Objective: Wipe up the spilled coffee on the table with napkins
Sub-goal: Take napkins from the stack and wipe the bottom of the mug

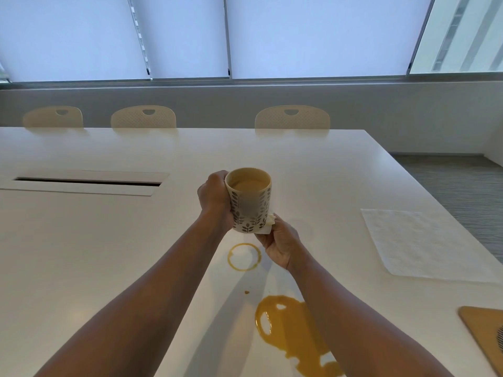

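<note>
Mug: a cream mug [250, 205] with a grey leaf pattern, lifted clear of the tabletop [109, 240], mouth up and leaning slightly towards the wearer, milky coffee inside
Left hand: the left hand [215, 201] is wrapped round the mug's left side, fingers curled behind it
Right hand: the right hand [280, 244] pinches a crumpled napkin [268, 225] against the mug's lower right edge and base; how much of the wad lies under the mug I can't quite make out
Coffee ring: a thin brown coffee ring [244, 256] on the tabletop, just below the raised mug
Spilled coffee: the spilled coffee [291, 330] lies nearer the wearer, partly under the right forearm, its long axis running from upper left down to lower right, with pale gaps inside it; a small droplet [247, 292] sits between puddle and ring
Spare napkin: a flat white napkin [419, 244] lies well to the right, its long side running away from the wearer, near the table edge
Board: a wooden board corner [484, 333] at the lower right
Chairs: three pale chairs [292, 117] stand at the far side
Writing: none readable on any item
</note>
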{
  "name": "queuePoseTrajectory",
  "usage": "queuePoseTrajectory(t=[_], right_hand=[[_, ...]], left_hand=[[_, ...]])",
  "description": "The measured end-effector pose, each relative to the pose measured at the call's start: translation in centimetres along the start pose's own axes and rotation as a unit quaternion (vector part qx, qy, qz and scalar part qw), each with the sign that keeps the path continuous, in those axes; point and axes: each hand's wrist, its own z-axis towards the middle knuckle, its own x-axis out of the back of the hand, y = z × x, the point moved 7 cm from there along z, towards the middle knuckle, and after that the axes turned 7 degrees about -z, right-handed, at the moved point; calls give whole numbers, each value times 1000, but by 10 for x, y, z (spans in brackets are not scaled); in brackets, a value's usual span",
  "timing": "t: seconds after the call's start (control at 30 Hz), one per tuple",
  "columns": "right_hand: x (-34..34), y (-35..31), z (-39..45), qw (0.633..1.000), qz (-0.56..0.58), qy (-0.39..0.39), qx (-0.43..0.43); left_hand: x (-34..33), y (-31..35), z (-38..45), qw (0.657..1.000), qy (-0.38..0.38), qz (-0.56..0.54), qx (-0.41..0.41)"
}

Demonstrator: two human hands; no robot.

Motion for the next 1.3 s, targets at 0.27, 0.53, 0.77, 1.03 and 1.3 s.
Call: queuePoseTrajectory(t=[0.27,0.53,0.77,1.03,1.3], right_hand=[[-17,3,5,999,-24,-18,28],[-23,12,5,1000,-7,-17,0],[-36,20,2,999,-19,-42,-23],[-25,20,-15,982,-140,-76,-99],[-5,-2,-17,980,-175,-44,-83]], left_hand=[[0,-3,-2,1000,-1,-16,-5],[7,-3,0,1000,10,-25,-9],[4,1,0,1000,1,-23,-16],[9,8,4,999,10,-36,-22],[13,4,1,999,19,-35,-7]])
